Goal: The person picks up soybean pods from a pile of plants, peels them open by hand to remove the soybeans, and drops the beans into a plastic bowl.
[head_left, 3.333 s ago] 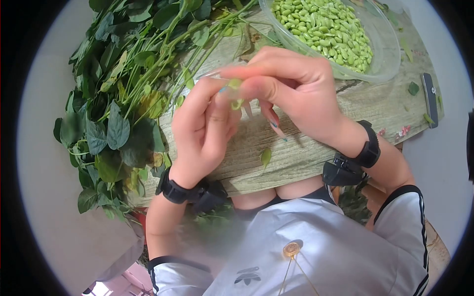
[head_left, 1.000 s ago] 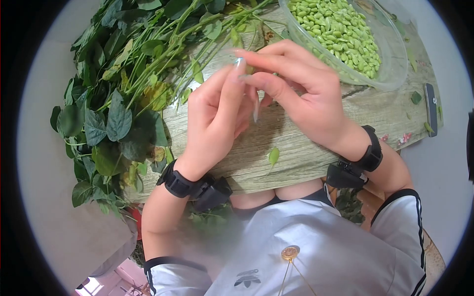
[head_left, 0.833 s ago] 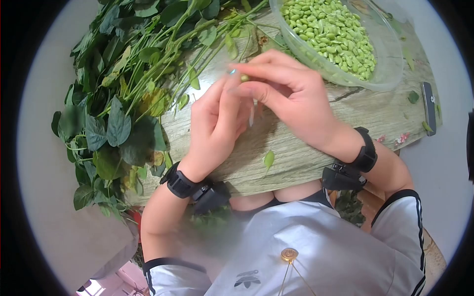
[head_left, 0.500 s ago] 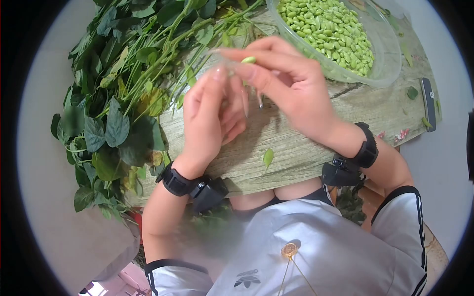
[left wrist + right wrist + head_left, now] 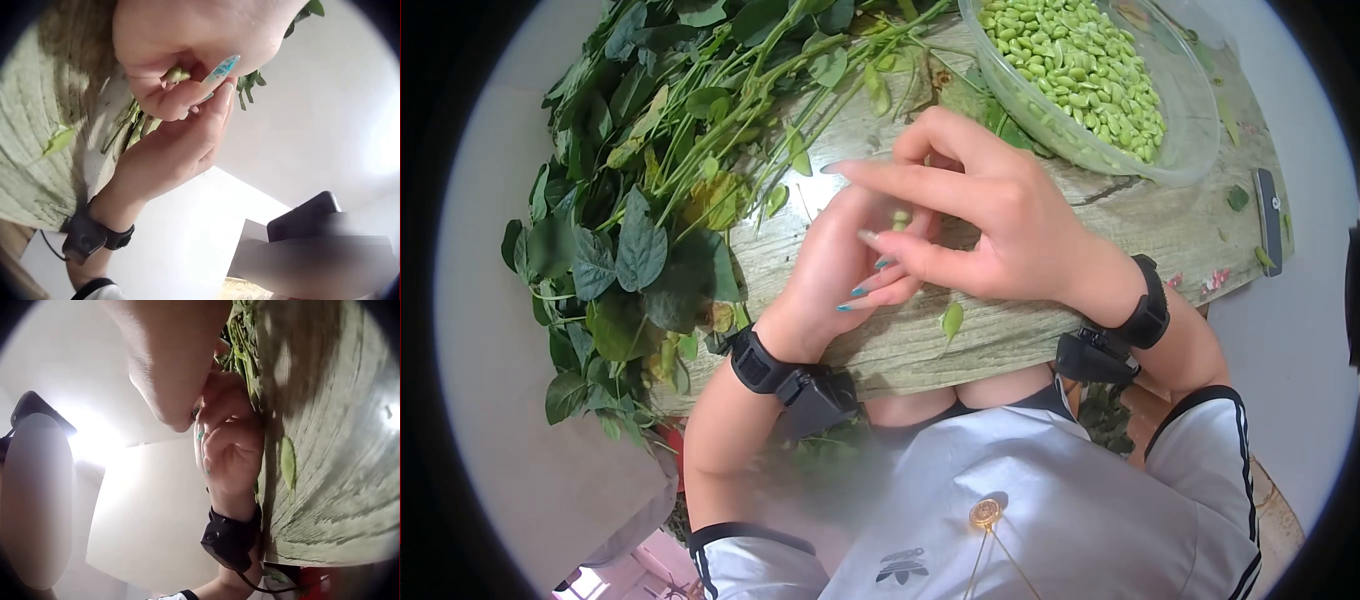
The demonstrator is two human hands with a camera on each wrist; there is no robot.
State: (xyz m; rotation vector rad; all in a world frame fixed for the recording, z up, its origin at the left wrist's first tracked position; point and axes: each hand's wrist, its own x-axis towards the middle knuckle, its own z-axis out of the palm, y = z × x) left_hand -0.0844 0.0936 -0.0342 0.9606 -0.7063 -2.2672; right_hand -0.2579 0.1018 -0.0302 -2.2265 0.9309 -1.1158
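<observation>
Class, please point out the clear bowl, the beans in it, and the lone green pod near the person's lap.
Clear bowl (image 5: 1191,118): head view, bare right wall.
Beans (image 5: 1090,80): head view, middle of the heap.
Lone green pod (image 5: 288,464): right wrist view, its middle.

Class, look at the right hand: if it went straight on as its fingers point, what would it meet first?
Most likely the curled left hand, which the fingers of the right hand overlap in the head view; the depth between them is unclear.
</observation>
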